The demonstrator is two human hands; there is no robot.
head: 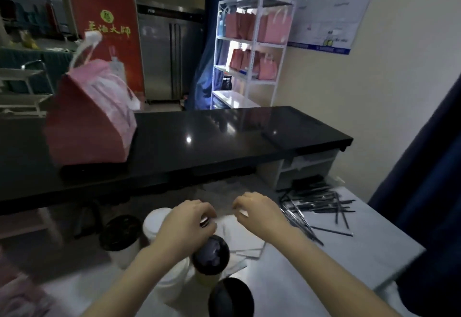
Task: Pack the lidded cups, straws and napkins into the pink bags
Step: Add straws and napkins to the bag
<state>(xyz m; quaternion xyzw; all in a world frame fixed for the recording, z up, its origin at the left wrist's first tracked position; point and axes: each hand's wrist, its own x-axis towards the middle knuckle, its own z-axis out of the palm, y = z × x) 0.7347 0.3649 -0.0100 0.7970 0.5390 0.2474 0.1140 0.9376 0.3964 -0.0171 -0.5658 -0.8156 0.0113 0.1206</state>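
the napkins [240,238] lie on the grey table [361,246] between lidded cups [210,254] and straws [316,206]. my right hand [257,211] pinches a white edge of them; my left hand [189,219] curls just beside, grip i cannot tell. the pink bag [92,122] stands well apart on the black counter [224,137].

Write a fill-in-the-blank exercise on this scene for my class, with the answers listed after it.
The pink bag on the black counter stands to the ____ of the left hand.
The loose straws lie to the ____ of the right hand.
The lids on the cups are ____.
The shelf holding more pink bags is ____.
Answers: left, right, black, white.
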